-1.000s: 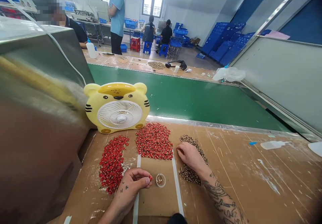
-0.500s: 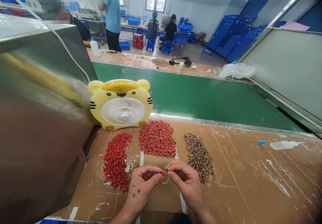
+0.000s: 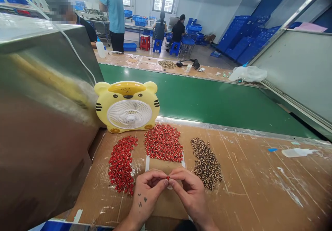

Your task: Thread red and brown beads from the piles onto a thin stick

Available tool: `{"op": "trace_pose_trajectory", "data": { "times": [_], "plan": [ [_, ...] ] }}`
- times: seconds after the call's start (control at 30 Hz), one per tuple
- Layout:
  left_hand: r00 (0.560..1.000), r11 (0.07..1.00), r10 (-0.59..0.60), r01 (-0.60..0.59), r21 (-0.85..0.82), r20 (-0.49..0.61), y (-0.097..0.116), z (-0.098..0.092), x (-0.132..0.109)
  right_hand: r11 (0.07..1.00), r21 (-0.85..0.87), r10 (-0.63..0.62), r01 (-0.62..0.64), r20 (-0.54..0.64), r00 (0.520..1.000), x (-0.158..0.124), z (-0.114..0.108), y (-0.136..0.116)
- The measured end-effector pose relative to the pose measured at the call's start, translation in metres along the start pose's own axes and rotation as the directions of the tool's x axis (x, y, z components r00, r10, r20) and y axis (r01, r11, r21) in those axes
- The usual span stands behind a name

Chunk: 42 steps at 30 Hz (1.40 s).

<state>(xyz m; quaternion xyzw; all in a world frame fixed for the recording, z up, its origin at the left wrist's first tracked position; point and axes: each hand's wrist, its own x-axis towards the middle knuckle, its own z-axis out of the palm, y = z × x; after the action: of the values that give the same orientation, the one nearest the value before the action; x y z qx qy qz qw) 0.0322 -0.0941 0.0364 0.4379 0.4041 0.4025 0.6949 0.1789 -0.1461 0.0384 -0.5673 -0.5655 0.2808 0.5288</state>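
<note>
My left hand [image 3: 150, 191] pinches a small red part [image 3: 168, 178] between thumb and forefinger. My right hand [image 3: 190, 191] is closed in a pinch too, its fingertips meeting the left ones at that part; whatever it grips is too small to make out. Under the fingertips shows a bit of a pale round item, mostly covered. Beyond the hands is a heap of red parts with light tips [image 3: 164, 142], and a second red heap [image 3: 121, 165] lies to the left. Right of my right hand is a pile of tiny black and brass-coloured pieces [image 3: 206, 163].
A yellow animal-faced fan [image 3: 128, 108] stands behind the heaps, beside a metal housing [image 3: 46, 120]. Past the cardboard-covered bench [image 3: 249, 179] runs a green belt [image 3: 207, 98]. A squeeze bottle [image 3: 295, 152] lies at right. Several people are in the background.
My hands have come together, so the fingertips now meet at the red part. The pale round item beneath is more covered. The whole view has shifted slightly.
</note>
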Motion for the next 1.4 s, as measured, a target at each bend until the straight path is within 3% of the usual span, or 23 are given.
{"op": "trace_pose_trajectory", "data": {
  "times": [0.2,0.4,0.73,0.93,1.1,1.2,1.27,1.4],
  "plan": [
    [1.000,0.996,0.000,0.003,0.093,-0.030,-0.001,-0.003,-0.002,0.996,-0.079,-0.043,0.047,0.051,0.998,-0.002,-0.005,-0.006],
    [0.995,0.971,0.095,-0.092,0.220,-0.001,-0.003,-0.010,-0.006,0.997,-0.061,0.045,-0.041,0.072,0.996,-0.003,-0.002,-0.011],
    [0.965,0.924,0.245,-0.263,0.277,0.097,0.008,-0.009,-0.007,1.000,0.006,0.001,-0.001,0.012,1.000,-0.005,0.001,-0.020],
    [0.982,0.955,0.166,-0.183,0.235,0.090,0.011,-0.004,0.002,1.000,0.015,-0.026,0.026,-0.006,1.000,0.001,0.001,-0.008],
    [0.993,0.968,0.081,-0.099,0.232,0.088,0.016,-0.016,0.036,0.995,-0.100,0.023,-0.028,-0.054,0.998,0.006,-0.009,0.006],
    [0.978,0.872,0.206,-0.193,0.450,0.019,0.019,-0.038,0.074,0.987,-0.146,0.059,-0.072,-0.091,0.994,0.003,-0.023,0.014],
    [0.946,0.667,0.316,-0.273,0.694,0.068,0.021,-0.051,0.100,0.980,-0.172,0.087,-0.102,-0.091,0.992,-0.002,-0.030,0.017],
    [0.930,0.518,0.318,-0.334,0.788,0.185,0.019,-0.057,0.136,0.966,-0.222,0.124,-0.128,-0.030,0.992,-0.011,-0.035,0.018]
  ]
}}
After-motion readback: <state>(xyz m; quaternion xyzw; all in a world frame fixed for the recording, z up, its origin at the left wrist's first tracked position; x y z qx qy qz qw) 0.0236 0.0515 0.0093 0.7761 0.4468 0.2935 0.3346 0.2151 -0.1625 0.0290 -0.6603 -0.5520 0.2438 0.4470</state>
